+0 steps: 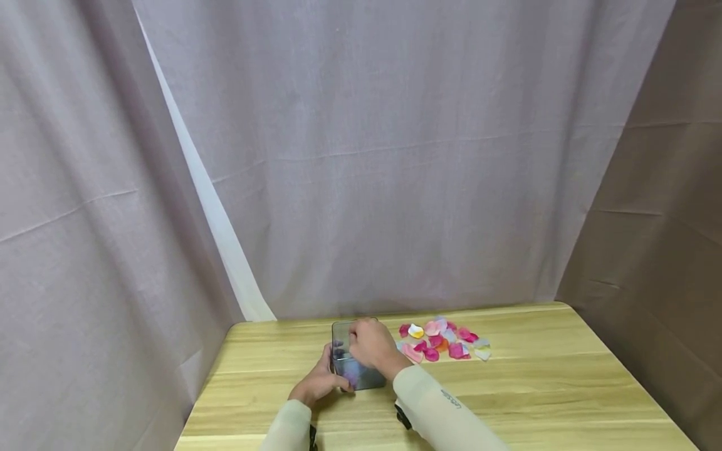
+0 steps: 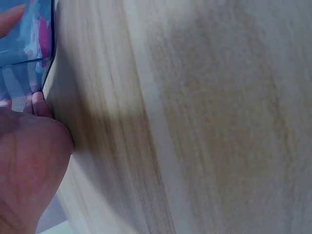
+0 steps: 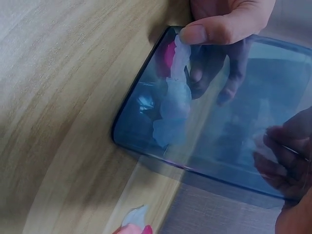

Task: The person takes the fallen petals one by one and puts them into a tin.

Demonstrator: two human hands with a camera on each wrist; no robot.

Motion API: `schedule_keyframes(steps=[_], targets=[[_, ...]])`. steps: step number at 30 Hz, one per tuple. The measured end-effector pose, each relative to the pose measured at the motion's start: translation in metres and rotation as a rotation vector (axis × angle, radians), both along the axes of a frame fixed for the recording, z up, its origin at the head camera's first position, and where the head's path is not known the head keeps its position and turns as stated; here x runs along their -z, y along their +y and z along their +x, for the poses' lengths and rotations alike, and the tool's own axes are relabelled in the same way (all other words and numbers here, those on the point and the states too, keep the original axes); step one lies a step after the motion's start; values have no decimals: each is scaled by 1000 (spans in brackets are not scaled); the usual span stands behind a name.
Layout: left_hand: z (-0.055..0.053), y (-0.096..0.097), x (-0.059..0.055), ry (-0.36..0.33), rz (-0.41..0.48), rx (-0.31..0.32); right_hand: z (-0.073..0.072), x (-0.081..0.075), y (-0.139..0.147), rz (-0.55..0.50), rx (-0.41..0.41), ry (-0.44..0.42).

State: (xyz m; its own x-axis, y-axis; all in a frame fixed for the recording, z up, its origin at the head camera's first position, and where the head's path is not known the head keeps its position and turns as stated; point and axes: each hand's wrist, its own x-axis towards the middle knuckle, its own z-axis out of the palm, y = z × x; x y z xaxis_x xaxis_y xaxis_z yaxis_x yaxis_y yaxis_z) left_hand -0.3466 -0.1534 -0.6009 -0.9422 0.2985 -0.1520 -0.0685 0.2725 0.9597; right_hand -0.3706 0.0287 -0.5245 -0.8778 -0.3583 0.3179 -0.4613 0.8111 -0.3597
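A see-through blue-grey plastic box (image 1: 370,378) stands tilted on the table, with my left hand (image 1: 323,381) gripping its left side. In the right wrist view, the left thumb (image 3: 214,30) lies on the near wall and the other fingers show through the plastic. Pale and pink artificial petals (image 3: 175,109) cluster at one end inside the box. My right hand (image 1: 373,343) is at the box's mouth, its bent fingers (image 3: 275,163) seen through the wall. A pale patch shows beside those fingertips; I cannot tell whether they hold it.
Loose artificial petals (image 1: 435,342) in pink, red, white, yellow and orange are spread on the wooden table (image 1: 536,382), right of the box. Grey curtains (image 1: 417,188) hang behind the table and on the left, with a brown one (image 1: 654,250) on the right.
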Motion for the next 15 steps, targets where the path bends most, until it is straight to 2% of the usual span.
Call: schedule_keyframes(steps=[4, 7, 10, 13, 15], targets=[[0, 0, -1, -7, -4, 9, 4, 4, 5, -108, -37, 16], [1, -1, -1, -12, -1, 15, 15, 8, 12, -215, -56, 44], [0, -1, -2, -10, 3, 16, 33, 15, 23, -267, -92, 115], [1, -1, -2, -5, 4, 13, 56, 22, 35, -270, -135, 191], [1, -1, -2, -4, 5, 12, 71, 24, 43, -265, -150, 210]])
